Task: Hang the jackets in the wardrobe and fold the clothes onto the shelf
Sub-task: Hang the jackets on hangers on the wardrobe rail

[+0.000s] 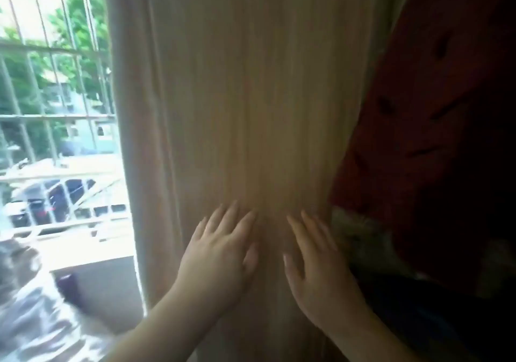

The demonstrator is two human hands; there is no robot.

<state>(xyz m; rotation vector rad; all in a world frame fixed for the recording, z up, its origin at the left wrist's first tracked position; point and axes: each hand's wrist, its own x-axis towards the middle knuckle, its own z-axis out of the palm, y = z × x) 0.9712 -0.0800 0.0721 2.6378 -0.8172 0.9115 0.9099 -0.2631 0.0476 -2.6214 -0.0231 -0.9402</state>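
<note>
Panel point(251, 96): pale wood, grain running top to bottom; upright, filling the middle of the view from top to bottom; soft with blur.
Window point(36, 12): left of the panel's left edge; bright daylight, green trees and parked cars point(55, 194) outside.
Bars point(55, 117): pale metal, crossing the whole window, upright and level ones together.
Dark space point(480, 236): right of the panel's right edge; too dim to tell what is inside.
Red garment point(418, 110): deep red, hanging upright just beside the panel's right edge, upper right of the view; a few dark marks on the front, buttons or slits, cannot tell which.
Plastic point(33, 311): shiny, crumpled, bottom left corner, below the window.
Dark cloth point(418, 319): bottom right, under the red garment; shape unclear.
Grey-green cloth point(360, 238): small patch under the red garment's lower edge, just beside the right fingers.
Left hand point(223, 252): flat on the panel's lower middle, fingers straight and spread, holding nothing.
Right hand point(318, 272): flat on the panel near its right edge, fingers straight and spread, holding nothing; near the left hand, not touching it.
Count: one panel, one window, one red garment, two other cloths, one plastic sheet, two hands.
</note>
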